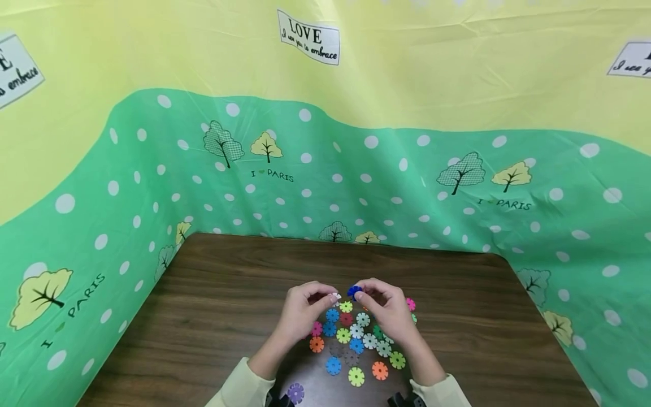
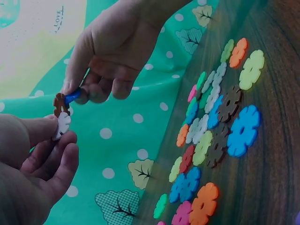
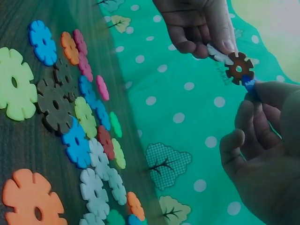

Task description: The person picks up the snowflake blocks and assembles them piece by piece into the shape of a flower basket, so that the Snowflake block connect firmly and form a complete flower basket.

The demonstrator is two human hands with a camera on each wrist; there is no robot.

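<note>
Above the far part of the spread-out pieces, both hands meet over the wooden table [image 1: 229,282]. My left hand [image 1: 305,310] pinches a white notched plastic flower disc [image 2: 63,125] between thumb and fingers. Opposite it, my right hand [image 1: 386,308] pinches a dark blue flower disc [image 1: 354,291]. Between these two sits a brown flower disc [image 3: 239,68] with a hole in its centre. In the right wrist view the white piece meets the brown one on one side and the blue piece meets it on the other. Fingertips hide parts of the white and blue discs.
Below the hands lie several loose flower discs, among them an orange disc [image 1: 380,371], a yellow-green disc [image 1: 356,376] and a light blue disc [image 1: 333,366]. A purple disc [image 1: 295,393] lies near the front edge. A printed green and yellow curtain [image 1: 356,158] surrounds the table.
</note>
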